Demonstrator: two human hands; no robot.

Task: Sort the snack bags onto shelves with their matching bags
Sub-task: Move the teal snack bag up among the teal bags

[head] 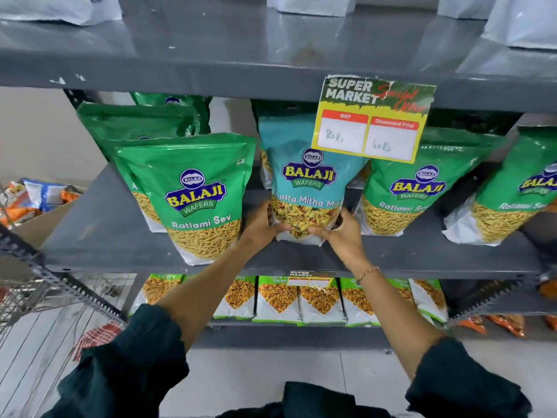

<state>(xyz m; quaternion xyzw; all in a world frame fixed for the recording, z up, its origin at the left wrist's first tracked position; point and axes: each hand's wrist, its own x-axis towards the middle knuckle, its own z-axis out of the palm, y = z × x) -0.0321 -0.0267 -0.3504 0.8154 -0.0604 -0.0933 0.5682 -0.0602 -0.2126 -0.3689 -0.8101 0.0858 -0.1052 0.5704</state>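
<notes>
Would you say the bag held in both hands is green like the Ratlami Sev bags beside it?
No, the held bag is teal, gripped at its base by the left hand and right hand, between green Ratlami Sev bags.

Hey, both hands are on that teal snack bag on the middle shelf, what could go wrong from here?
1. The teal Khatta Mitha snack bag stands between green Ratlami Sev snack bags, so leaving it here might mix the types.
2. The left hand and right hand grip only its base; the tall bag could tip.
3. Its top sits behind the yellow paper price tag, which lifting might snag.
</notes>
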